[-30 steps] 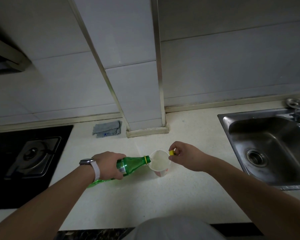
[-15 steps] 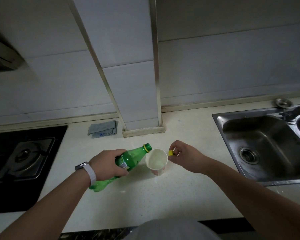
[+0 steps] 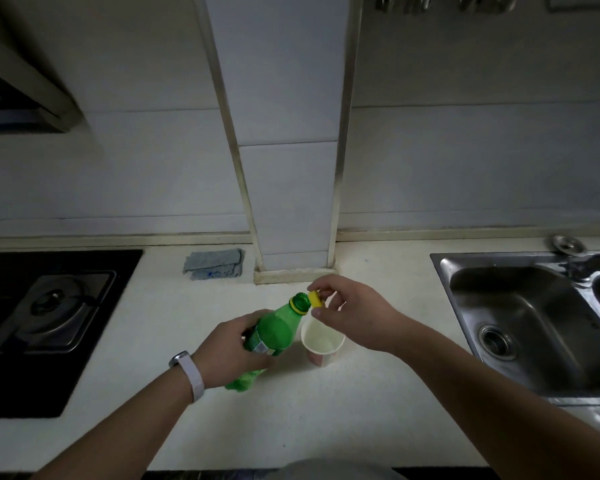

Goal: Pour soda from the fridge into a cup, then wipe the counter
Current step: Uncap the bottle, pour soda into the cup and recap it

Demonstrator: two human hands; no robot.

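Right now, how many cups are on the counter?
1. The paper cup stands on the counter just right of the green bottle, by the right hand pinching the yellow cap. Others could sit outside the frame.

We had the stove (image 3: 49, 323) left and the sink (image 3: 534, 323) right on the counter (image 3: 291, 427). The cloth (image 3: 213, 264) lay far, left of the pillar (image 3: 291, 202); the cup (image 3: 323, 344) stood mid-counter, the bottle (image 3: 274, 330) just left of it.
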